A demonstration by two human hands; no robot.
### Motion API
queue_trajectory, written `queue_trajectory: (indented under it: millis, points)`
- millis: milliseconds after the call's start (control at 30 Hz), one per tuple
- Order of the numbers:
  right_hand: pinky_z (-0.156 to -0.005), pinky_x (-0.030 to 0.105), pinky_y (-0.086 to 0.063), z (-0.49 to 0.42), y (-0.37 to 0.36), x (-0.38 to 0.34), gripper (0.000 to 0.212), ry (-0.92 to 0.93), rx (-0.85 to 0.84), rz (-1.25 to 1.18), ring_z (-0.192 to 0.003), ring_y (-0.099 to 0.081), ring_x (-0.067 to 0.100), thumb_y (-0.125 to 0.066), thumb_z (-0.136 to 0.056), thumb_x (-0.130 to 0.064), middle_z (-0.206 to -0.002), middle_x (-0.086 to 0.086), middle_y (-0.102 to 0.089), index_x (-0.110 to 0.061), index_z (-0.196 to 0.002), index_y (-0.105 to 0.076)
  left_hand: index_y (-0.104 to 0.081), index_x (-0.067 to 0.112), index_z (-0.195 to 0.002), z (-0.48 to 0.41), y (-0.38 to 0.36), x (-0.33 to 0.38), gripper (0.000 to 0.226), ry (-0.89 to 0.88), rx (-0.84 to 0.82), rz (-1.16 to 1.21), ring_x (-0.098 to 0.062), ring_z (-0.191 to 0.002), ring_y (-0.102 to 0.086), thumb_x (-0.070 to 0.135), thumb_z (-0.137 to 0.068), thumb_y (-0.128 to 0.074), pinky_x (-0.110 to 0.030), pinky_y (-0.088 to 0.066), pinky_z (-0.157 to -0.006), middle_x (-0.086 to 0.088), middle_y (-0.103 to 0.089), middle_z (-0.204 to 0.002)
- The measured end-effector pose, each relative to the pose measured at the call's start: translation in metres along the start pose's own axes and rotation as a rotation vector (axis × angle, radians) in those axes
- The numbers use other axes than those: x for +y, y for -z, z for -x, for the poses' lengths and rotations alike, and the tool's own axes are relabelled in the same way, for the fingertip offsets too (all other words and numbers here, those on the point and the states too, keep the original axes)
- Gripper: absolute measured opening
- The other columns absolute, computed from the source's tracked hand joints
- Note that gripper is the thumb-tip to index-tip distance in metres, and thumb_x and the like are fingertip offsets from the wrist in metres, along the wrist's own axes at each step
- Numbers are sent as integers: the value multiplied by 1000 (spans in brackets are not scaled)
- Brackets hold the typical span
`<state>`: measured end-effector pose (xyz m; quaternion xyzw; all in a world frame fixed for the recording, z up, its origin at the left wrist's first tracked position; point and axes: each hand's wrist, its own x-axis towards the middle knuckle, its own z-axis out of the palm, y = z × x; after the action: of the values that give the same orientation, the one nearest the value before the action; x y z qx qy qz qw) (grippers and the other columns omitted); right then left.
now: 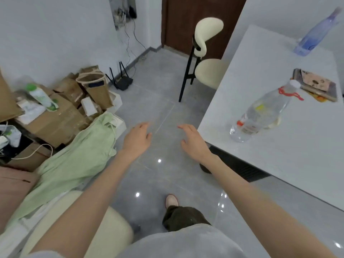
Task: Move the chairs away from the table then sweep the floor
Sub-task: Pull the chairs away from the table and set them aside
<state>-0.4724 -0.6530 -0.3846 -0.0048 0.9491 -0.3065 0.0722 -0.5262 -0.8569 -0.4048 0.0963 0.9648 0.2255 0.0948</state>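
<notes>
Both bare arms reached forward over the grey tiled floor point(163, 108), and neither hand held anything. The left hand point(136, 138) hovered palm down with its fingers loosely apart and slightly bent. The right hand point(193, 141) hovered just off the near corner of the white table point(279, 164), its fingers also relaxed and spread, touching nothing. One cream chair point(209, 73) with black legs stood upright at the far end of the table, in front of the brown door point(195, 21). Its round seat was tucked against the table's edge and its curved backrest faced away from the table. A second cream padded seat point(115, 229) sat close at the lower left, beneath the left forearm and well apart from the table, with a pale green garment point(80, 157) draped across it. On the tabletop a clear plastic bottle point(260, 116) with a white cap and a red band at its neck stood near the front corner. A blue-tinted bottle point(316, 32) stood at the far side, and a small stack of books point(316, 84) lay between the two, nearer the right edge. Along the left wall sat a pile of cardboard boxes point(55, 120), a brown paper bag point(96, 86) and a black router point(122, 81) with raised antennas. One pale shoe point(171, 201) pointed forward on the tiles below the hands. No broom showed anywhere in view.
</notes>
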Motion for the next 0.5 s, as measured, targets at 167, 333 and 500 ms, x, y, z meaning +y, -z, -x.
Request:
queue_trajectory:
  millis: [167,333,500]
  points:
    - [-111,26,-27,-114,30,1,57,9,-29,-5,-135,-36,27,-42,-90,3,-148,14,-34,-4,-145,-32,-38,12,-143,-98,32,2,49,39,23,-40,-32,-125,-47,20,-95,-45,-43,-41,-103,-11,-46,-142]
    - [-108,26,-30,-227,40,2,56,-26,-12,-30,-135,-37,27,-43,-90,2,-148,13,-33,-5,-144,-32,-36,13,-144,-206,58,-15,49,30,18,-61,-32,-128,-44,19,-95,-43,-41,-38,-106,-12,-42,-145]
    - [-109,28,-30,-343,43,8,55,-99,46,-26,-134,-37,28,-43,-89,2,-146,14,-35,-5,-143,-35,-34,15,-145,-322,80,-33,49,-14,4,-95,-33,-127,-44,20,-97,-41,-40,-40,-102,-10,-40,-146]
